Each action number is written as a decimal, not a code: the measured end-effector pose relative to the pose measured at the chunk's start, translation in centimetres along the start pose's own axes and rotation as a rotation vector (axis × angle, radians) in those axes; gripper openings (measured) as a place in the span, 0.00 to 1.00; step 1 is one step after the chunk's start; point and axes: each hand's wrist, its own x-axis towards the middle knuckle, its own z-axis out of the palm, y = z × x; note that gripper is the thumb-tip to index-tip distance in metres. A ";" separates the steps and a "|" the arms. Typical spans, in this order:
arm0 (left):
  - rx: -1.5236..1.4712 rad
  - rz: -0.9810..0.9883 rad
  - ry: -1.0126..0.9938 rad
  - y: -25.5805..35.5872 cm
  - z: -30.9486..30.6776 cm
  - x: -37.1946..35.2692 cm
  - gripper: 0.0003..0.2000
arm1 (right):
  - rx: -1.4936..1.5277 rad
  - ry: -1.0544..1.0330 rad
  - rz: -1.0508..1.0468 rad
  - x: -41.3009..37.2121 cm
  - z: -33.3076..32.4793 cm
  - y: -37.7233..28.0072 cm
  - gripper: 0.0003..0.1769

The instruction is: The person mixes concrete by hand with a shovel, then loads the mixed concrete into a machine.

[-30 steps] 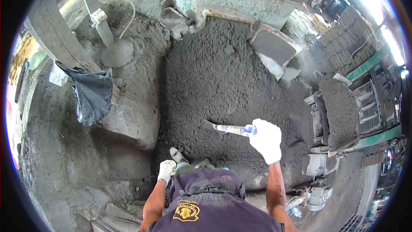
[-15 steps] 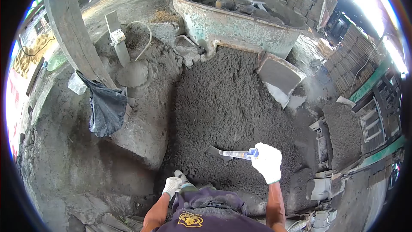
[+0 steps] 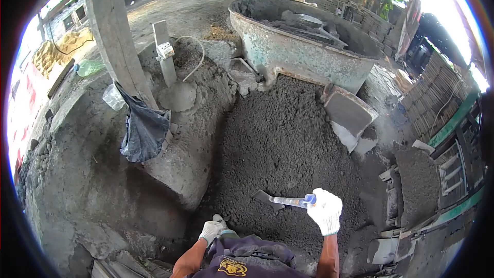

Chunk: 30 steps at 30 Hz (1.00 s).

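In a white knit glove, my right hand [image 3: 326, 212] is closed around the blue end of a short-handled tool with a flat metal blade [image 3: 288, 201]. The tool points left, its blade low over or touching the heap of dark, crumbly, mortar-like mix [image 3: 278, 144]; exact contact is hard to judge. My left hand [image 3: 210, 231], also gloved, lies against my left leg beside my shoe [image 3: 220, 221], with no tool in it. Its fingers lie over the leg and are partly hidden.
A large round metal vat [image 3: 303, 46] stands behind the heap. A tilted board [image 3: 351, 109] leans at its right. To the left are a concrete ledge [image 3: 180, 175], a post [image 3: 110, 31] and a hanging dark cloth [image 3: 145, 131]. Stacked slats [image 3: 432, 92] stand at right.
The view has tilted upward and turned slightly left, so the surroundings sit lower and farther right. My right hand still grips the tool, and my left hand stays by my leg.
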 end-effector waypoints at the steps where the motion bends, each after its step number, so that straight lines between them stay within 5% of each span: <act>1: 0.011 -0.003 0.021 0.5 0.3 -0.4 0.04 | 0.004 0.012 -0.006 0.0 0.0 0.0 0.12; 21: -0.061 -0.055 0.151 0.8 -0.8 -2.1 0.08 | -0.001 0.009 -0.013 0.3 0.2 -0.2 0.13; 30: 0.006 0.082 0.049 9.0 -1.9 2.0 0.12 | -0.034 -0.034 0.032 0.6 -0.3 -1.9 0.12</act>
